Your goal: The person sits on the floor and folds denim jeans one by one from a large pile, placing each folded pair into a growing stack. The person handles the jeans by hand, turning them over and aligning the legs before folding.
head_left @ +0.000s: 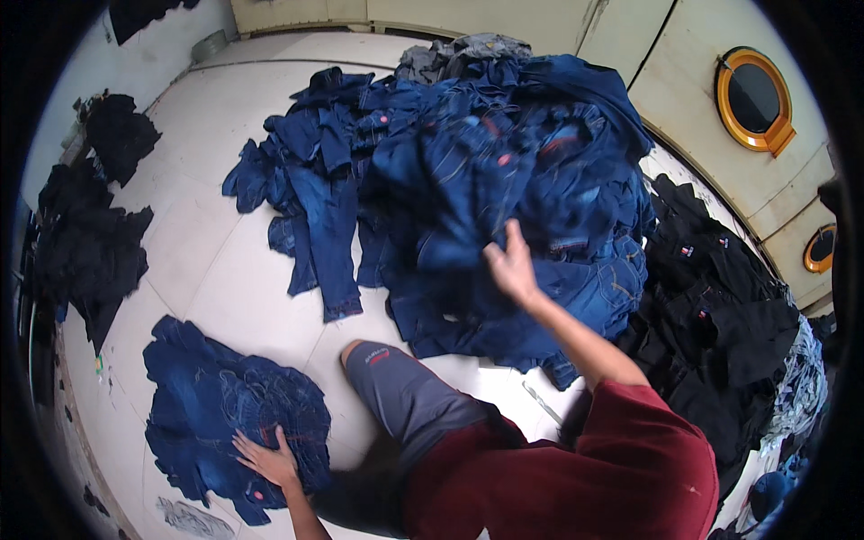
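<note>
My left hand (270,457) lies flat, fingers spread, on a small stack of dark blue jeans (193,396) on the floor at the near left. Ahead of me, my right hand (515,270) reaches to a big heap of blue jeans (594,261). It grips a pair of blue jeans (450,202), which is smeared by motion and hangs over the heap's front. The fingertips are partly hidden behind the denim. Red labels show on some pairs.
Black garments (720,306) are heaped at the right, and more black clothes (90,234) lie at the left. Grey clothes (468,54) top the heap's far side. A clear plastic wrapper (193,519) is near the left stack. A cream machine panel (693,99) has orange-ringed round windows.
</note>
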A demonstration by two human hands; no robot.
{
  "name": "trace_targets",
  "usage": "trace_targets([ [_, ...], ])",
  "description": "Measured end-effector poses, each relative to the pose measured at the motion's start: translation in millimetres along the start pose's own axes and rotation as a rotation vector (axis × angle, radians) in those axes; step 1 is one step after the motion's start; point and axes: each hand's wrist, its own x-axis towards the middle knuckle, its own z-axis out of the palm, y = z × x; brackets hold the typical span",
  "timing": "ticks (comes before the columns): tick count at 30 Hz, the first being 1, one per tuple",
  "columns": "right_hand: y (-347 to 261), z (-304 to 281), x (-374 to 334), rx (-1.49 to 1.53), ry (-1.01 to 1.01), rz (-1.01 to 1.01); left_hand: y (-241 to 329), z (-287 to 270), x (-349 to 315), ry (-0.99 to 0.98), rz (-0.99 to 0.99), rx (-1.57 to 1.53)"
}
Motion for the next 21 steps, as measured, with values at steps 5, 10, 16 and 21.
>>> trace_targets([
  [5, -68, 76, -137, -0.043, -0.529, 0.292, 71, -76, -17, 0.418, 0.201, -0.509],
  [10, -111, 89, -218, -0.342, -1.112, -0.077, 222, -119, -48, 0.047, 0.486, -0.767],
  [16, -104, 64, -212, -0.495, -1.281, -0.223, 234, -34, -7, -0.587, -0.015, -0.521],
  [21, -124, 56, -147, -0.584, -1.503, -0.416, 169, 21, -5, -0.783, -0.204, -0.558],
])
